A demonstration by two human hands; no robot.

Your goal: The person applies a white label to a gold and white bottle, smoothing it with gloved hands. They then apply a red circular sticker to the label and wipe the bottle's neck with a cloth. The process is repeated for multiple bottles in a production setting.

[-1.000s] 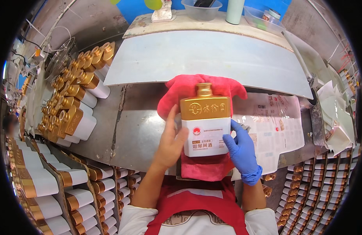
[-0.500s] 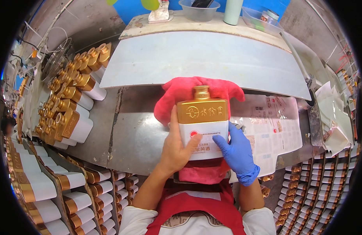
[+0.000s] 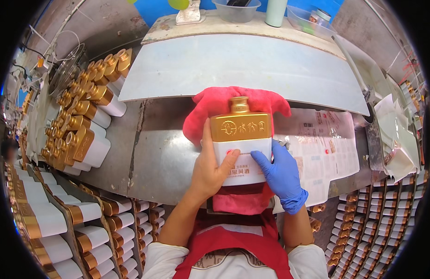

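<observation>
Between my two hands is a flat, flask-shaped bottle [image 3: 243, 148] with a gold shoulder and neck and a white printed body. Bare, my left hand [image 3: 210, 165] wraps the bottle's left side, its thumb lying across the printed front. On the opposite side, my right hand [image 3: 284, 174] wears a blue glove and grips the lower edge, thumb also on the front. The bottle is upright in view, its neck pointing away from me. A pink-red cloth [image 3: 198, 122] lies beneath and behind it. Fingers behind the bottle are hidden.
Gold-and-white bottles [image 3: 87, 125] stand grouped on the left of the metal table [image 3: 154, 149]. Printed sheets [image 3: 324, 149] lie on the right. Racks of bottles [image 3: 84, 228] fill both lower sides. A pale sloping board [image 3: 243, 67] lies beyond, below a shelf with a clear tub [image 3: 236, 13] and green cylinder [image 3: 276, 11].
The bottle has shifted slightly away from me, with both hands still around it. My thumbs have slid a little over the printed front.
</observation>
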